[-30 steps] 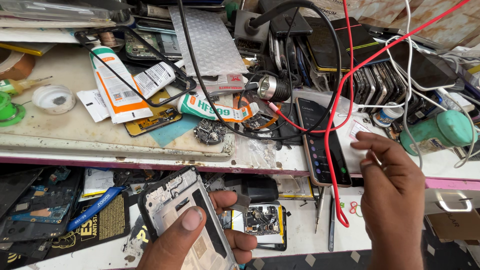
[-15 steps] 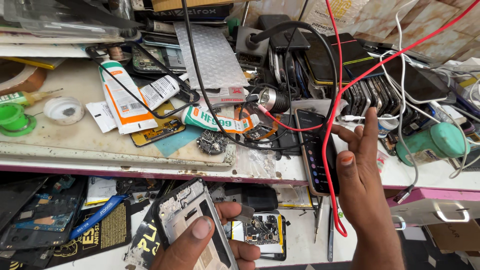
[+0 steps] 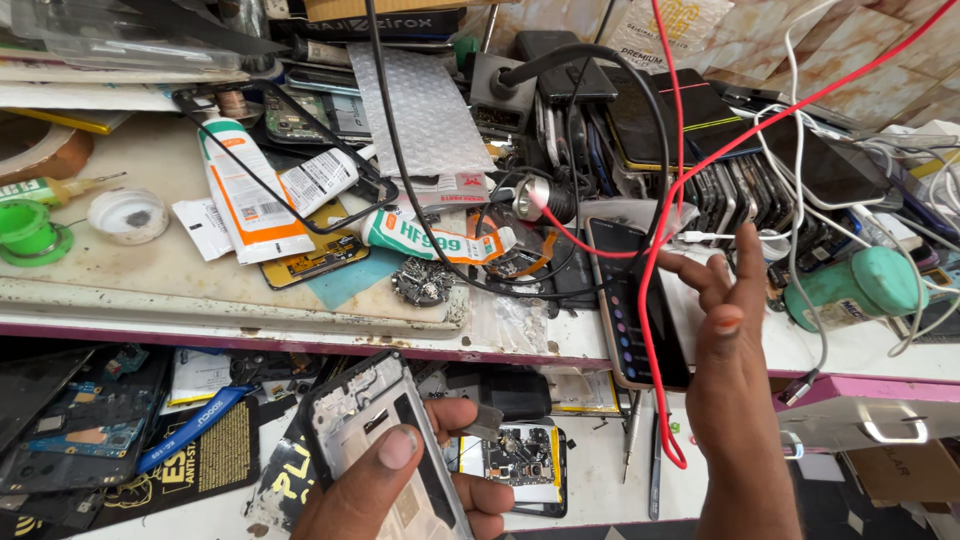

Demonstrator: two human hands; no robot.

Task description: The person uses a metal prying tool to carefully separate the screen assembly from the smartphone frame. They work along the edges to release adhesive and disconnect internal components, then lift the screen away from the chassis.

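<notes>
Phone frame (image 3: 385, 450), an opened handset chassis with bare metal inside, sits in the left hand (image 3: 420, 490) below the bench's front edge, thumb pressed on its face and fingers wrapped round its right side, so that hand is clamped on it. Right hand (image 3: 735, 400) is raised near the front edge towards the bench's right side, fingers spread and empty, touching nothing I can confirm; a red wire (image 3: 660, 300) loops down just left of it and a dark smartphone (image 3: 640, 310) lies flat on the bench beside that wire.

Step, as I judge it: repair work on the frame, with the free hand up at the bench to fetch a cable or tool. Next move would call for picking one item out of the tangle without dragging the wires, while the frame is held level.

Frame is low and left of the right hand, well apart from it. A small circuit-board module (image 3: 520, 460) lies on the lower shelf just right of the left hand's fingers. Adhesive tubes (image 3: 250, 200) lie on the bench's left half.
</notes>
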